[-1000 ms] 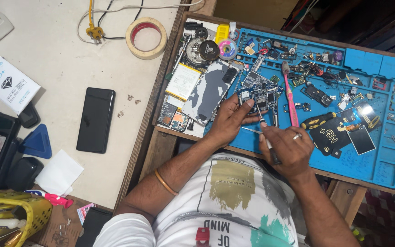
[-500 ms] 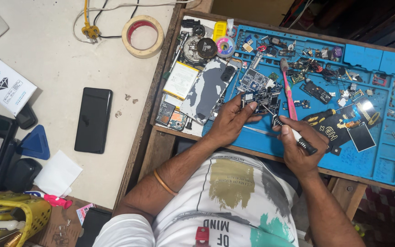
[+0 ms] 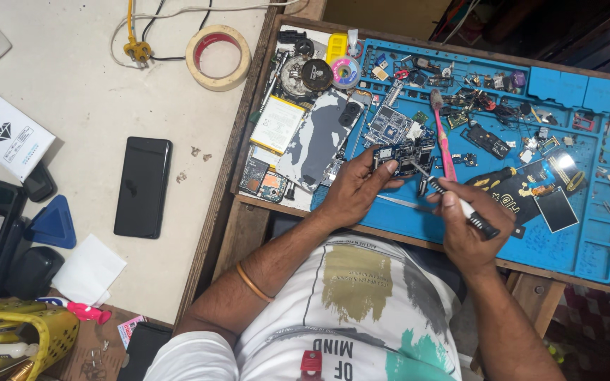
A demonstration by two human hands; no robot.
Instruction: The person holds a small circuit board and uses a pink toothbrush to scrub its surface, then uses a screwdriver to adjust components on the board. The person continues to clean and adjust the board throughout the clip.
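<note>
My left hand [image 3: 353, 189] rests on the blue work mat [image 3: 587, 247] and pins down a small phone circuit board [image 3: 405, 151] with its fingertips. My right hand [image 3: 469, 231] grips a thin screwdriver [image 3: 453, 200] with a black and white handle, its tip pointing at the board's lower right edge. A pink toothbrush [image 3: 443, 135] lies just right of the board. Left of it lie a grey phone back cover [image 3: 319, 138] and a flat white battery [image 3: 277, 124].
Many small parts and screws litter the mat's far side. A black card [image 3: 517, 192] and a small dark screen [image 3: 556, 209] lie to the right. On the pale table at left are a black phone [image 3: 142, 186], a tape roll [image 3: 217, 56], a white box [image 3: 7, 134] and a blue triangular pick [image 3: 54, 224].
My right hand has lifted from the mat's front edge towards the board and now points the screwdriver at it. My left hand has stayed on the board.
</note>
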